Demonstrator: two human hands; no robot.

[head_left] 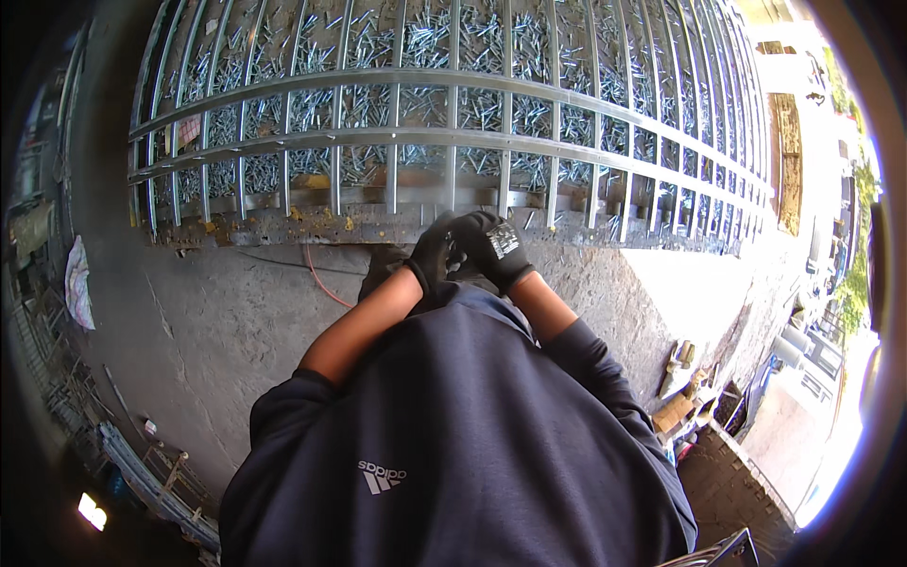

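My left hand [434,253] and my right hand [493,248], both in black work gloves, are close together in front of my waist. Their fingers curl inward toward each other, and whatever they hold is too dark and hidden to name. Just beyond them lies a silvery metal fence panel [453,142] with two long rails and several crossing bars. It rests on a worn workbench [378,224], whose near edge is beside my fingers. Short metal offcuts [425,38] are scattered thickly beneath the bars.
A thin reddish cable [318,276] runs over the grey concrete floor [217,331] left of me. A pale crumpled sack [78,283] lies farther left. Long metal pieces [156,487] are at the lower left. Cardboard and clutter [673,414] sit at the right, near a sunlit patch.
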